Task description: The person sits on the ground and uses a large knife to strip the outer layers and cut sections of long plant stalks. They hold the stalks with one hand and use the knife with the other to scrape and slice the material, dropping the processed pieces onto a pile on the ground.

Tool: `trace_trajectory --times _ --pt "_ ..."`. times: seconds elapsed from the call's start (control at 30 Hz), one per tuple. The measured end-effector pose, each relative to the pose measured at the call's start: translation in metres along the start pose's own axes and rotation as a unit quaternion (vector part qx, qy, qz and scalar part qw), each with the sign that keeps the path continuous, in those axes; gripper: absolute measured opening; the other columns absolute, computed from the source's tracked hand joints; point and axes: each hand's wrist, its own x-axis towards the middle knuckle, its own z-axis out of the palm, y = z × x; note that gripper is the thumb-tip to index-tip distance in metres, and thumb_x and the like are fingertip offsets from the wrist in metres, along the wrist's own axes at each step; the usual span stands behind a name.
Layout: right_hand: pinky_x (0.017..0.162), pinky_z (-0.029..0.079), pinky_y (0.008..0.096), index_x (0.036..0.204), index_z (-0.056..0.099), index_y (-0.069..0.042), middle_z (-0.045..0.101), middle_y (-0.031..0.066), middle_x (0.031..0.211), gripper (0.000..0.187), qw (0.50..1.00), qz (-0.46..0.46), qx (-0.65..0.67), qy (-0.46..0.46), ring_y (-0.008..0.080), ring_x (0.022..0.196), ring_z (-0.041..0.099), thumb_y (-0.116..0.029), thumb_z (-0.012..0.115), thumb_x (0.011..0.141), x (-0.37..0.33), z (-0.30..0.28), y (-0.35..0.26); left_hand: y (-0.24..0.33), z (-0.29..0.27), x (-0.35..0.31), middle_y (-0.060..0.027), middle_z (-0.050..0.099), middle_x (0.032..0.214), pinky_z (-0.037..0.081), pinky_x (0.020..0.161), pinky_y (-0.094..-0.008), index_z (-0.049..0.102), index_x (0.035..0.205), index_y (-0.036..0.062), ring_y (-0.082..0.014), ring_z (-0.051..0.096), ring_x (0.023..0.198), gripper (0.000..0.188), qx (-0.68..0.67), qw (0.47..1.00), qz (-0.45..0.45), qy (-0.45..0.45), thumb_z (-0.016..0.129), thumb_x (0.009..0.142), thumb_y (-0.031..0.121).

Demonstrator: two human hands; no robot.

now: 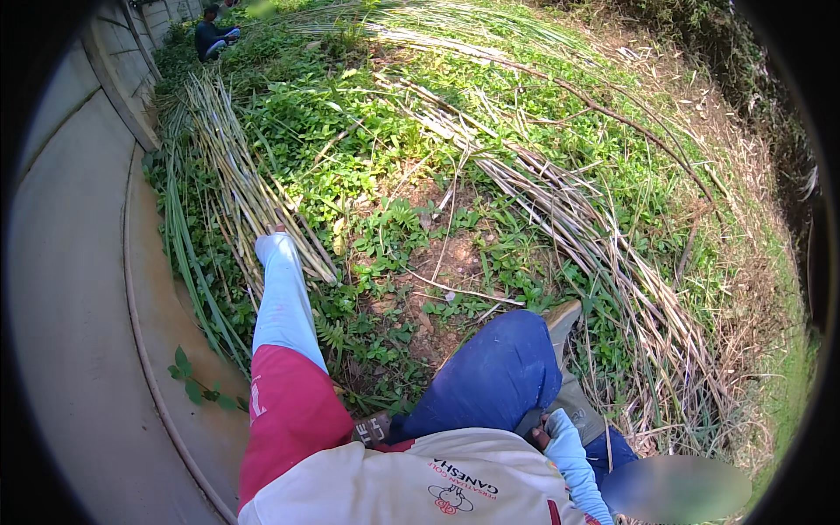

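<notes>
My left arm, in a red and light blue sleeve, stretches forward to a bundle of long yellow-green stalks (229, 166) beside the wall. My left hand (275, 234) is at the near part of that bundle, its fingers closed on stalks; the sleeve covers much of the hand. Close to my bent blue-clad knee (490, 367), my right hand (544, 432) rests low by my body. Its fingers are curled, and what they hold, if anything, is hidden in shadow.
A pale wall (79, 227) runs along the left, with green stalks (188, 254) at its foot. Drier stalks (577, 210) lie in a long pile on the right. A long curved branch (604, 107) crosses the far right. Another person (213, 37) crouches at the far left.
</notes>
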Motion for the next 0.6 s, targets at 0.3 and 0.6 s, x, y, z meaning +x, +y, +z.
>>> trace_trajectory --times 0.3,0.6 --pt "0.071 0.049 0.034 0.098 0.058 -0.004 0.058 0.0073 0.074 0.029 0.996 0.072 -0.028 0.043 0.0187 0.07 0.054 -0.018 0.08 0.087 -0.007 -0.004 -0.015 0.067 0.004 -0.334 -0.0267 0.066 0.129 0.047 0.107 -0.0398 0.054 0.141 -0.0064 -0.0329 0.063 0.122 0.069 0.149 0.675 0.254 -0.677 0.075 0.089 0.033" --pt "0.07 0.053 0.039 0.1 0.06 -0.005 0.065 0.0144 0.081 0.029 0.994 0.039 -0.091 0.042 0.0338 0.073 0.063 -0.02 0.081 0.087 0.004 -0.025 -0.023 0.157 0.049 -0.532 -0.0209 0.069 0.115 0.052 0.095 -0.0376 0.056 0.135 -0.0055 -0.0263 0.067 0.107 0.055 -0.119 0.57 0.282 -0.763 0.075 0.092 0.025"
